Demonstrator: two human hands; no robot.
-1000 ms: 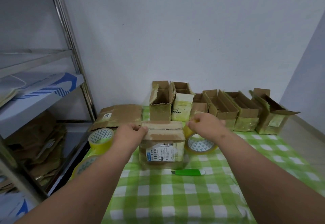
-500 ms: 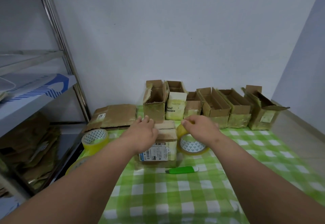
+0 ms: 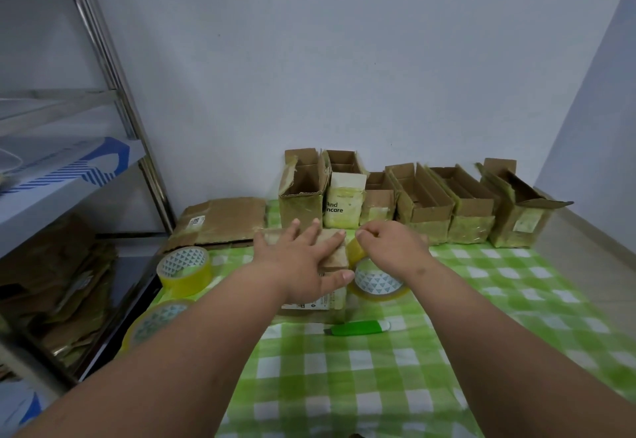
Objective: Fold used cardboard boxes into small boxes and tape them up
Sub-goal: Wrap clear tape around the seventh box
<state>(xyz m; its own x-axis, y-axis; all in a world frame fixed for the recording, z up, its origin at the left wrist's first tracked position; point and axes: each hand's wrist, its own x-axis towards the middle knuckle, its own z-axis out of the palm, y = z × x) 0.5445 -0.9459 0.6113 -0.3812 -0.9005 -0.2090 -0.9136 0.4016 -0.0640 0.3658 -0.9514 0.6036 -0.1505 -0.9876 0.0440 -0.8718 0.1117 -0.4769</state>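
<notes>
A small brown cardboard box (image 3: 335, 255) with a white shipping label stands on the green checked table (image 3: 344, 386). My left hand (image 3: 303, 262) lies flat on its top with the fingers spread. Just right of the box, my right hand (image 3: 392, 248) pinches the pulled end of yellowish tape at the box's top right corner. That strip comes from a tape roll (image 3: 377, 282) lying under my right wrist.
Several open taped boxes (image 3: 423, 207) line the back wall. A flattened carton (image 3: 220, 221) lies at the back left. Two more tape rolls (image 3: 184, 270) sit at the table's left edge. A green utility knife (image 3: 358, 328) lies in front of the box. A metal shelf (image 3: 69, 176) stands left.
My left hand has moved from gripping the box's left edge to lying flat across its top. My right hand stays at the tape beside the box.
</notes>
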